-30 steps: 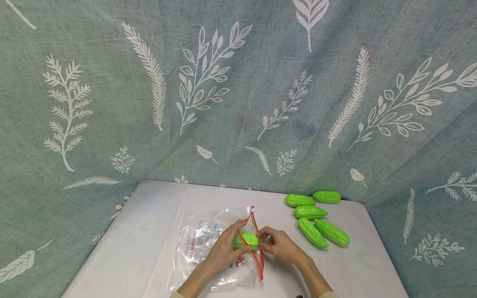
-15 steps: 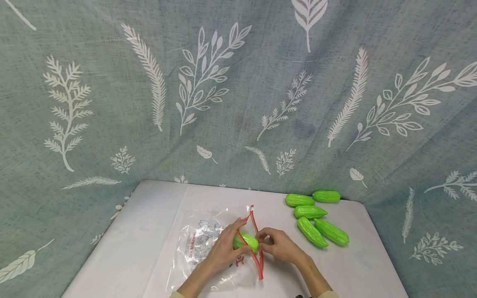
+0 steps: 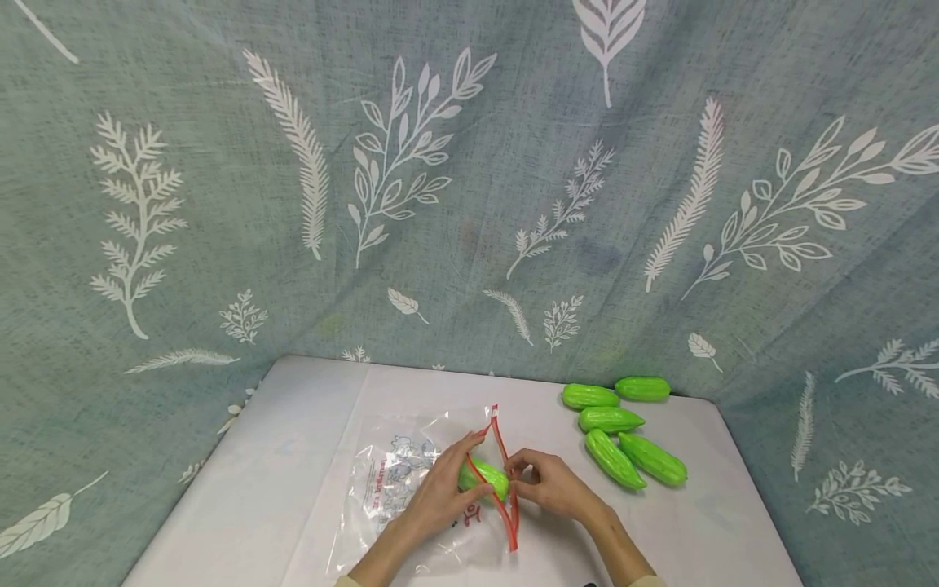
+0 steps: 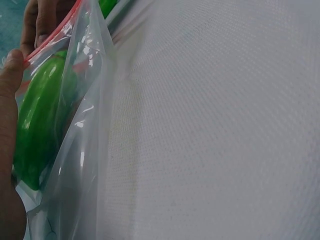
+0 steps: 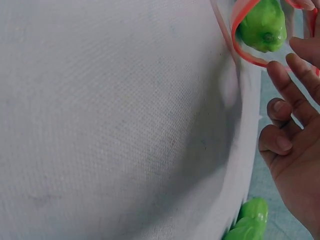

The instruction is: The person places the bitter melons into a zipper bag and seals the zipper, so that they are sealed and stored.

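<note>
The bag [image 3: 392,481] is thin, clear plastic, glossy and crinkled, with sharp white glints along its folds; its red zip strip [image 3: 500,436] looks like smooth plastic too. The green gourd [image 4: 40,125] inside has a shiny, ribbed skin resembling moulded plastic, and the five loose gourds [image 3: 611,420] share that gloss. The tabletop [image 3: 293,456] shows a white, matt, cloth-like surface, finely woven and slightly rough. The curtain [image 3: 455,269] is matt fabric, softly wrinkled.

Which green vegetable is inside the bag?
The green vegetable between the left hand and right hand, lying in the clear bag. The other five lie outside it, on the table's right side.
</note>
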The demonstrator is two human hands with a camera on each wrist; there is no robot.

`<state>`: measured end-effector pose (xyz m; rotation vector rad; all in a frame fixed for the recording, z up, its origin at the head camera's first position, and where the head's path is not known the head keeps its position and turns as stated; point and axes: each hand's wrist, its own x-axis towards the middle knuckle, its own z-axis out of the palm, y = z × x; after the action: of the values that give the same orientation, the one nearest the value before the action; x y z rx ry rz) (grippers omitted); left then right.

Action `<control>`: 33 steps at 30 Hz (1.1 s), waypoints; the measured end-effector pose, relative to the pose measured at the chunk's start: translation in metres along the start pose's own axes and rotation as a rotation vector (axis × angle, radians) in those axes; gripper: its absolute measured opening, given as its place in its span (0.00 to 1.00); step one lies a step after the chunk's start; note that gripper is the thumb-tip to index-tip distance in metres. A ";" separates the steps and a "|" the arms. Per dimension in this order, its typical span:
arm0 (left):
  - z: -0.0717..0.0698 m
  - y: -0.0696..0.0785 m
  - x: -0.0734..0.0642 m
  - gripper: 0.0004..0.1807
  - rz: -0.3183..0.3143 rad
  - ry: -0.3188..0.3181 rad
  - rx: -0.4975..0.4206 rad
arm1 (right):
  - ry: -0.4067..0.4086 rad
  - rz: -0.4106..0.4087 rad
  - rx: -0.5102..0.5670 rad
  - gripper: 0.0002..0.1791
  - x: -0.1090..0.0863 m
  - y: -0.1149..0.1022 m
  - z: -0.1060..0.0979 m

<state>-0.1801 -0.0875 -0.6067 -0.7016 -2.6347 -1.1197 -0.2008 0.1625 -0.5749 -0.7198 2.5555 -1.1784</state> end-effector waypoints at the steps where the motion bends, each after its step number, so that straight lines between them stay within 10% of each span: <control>1: 0.000 0.000 0.000 0.46 -0.006 -0.005 -0.005 | 0.003 0.002 -0.002 0.13 -0.001 0.000 -0.001; 16: 0.001 -0.001 0.001 0.46 -0.024 -0.013 -0.025 | 0.044 0.080 -0.056 0.14 -0.013 0.011 -0.025; 33: 0.003 -0.002 0.001 0.46 0.023 0.013 -0.011 | 0.286 0.145 -0.101 0.18 -0.039 0.036 -0.086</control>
<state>-0.1821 -0.0857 -0.6094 -0.7217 -2.6048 -1.1290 -0.2144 0.2582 -0.5466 -0.4011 2.8620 -1.1858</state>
